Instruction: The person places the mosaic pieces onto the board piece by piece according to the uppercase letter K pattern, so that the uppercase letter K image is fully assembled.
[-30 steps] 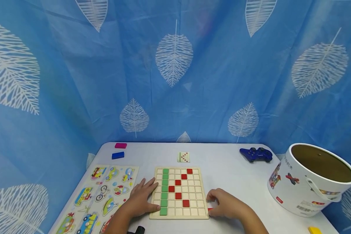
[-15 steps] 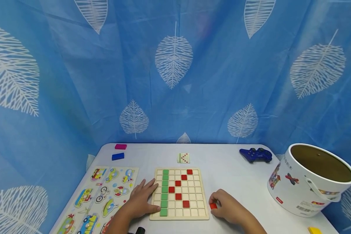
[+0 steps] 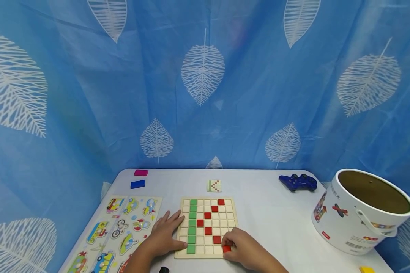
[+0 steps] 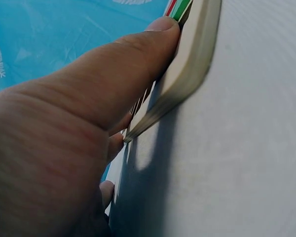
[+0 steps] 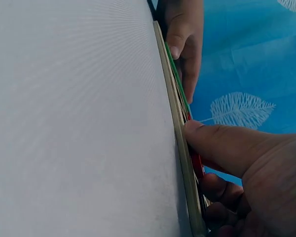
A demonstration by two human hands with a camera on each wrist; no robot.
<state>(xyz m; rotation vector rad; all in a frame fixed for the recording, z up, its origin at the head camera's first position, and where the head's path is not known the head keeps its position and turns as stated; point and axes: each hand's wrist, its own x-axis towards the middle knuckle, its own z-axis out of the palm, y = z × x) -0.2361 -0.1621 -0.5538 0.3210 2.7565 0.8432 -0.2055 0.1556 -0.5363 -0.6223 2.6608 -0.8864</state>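
A blue fabric curtain printed with white leaves (image 3: 89, 106) hangs behind and around a white rounded-corner table (image 3: 276, 216) — evenly lit, soft shadows only.

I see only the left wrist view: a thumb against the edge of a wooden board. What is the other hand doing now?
Observer: In the head view the right hand holds a red tile in the bottom row of the grid board, near its right corner.
Operator: And the left hand, does it lift the board?
Observer: No. The left hand rests flat at the board's left edge, fingers spread, thumb at the near corner.
Operator: Which colours are already on the board?
Observer: A green column runs down the left side, and red tiles form a zigzag in the middle.
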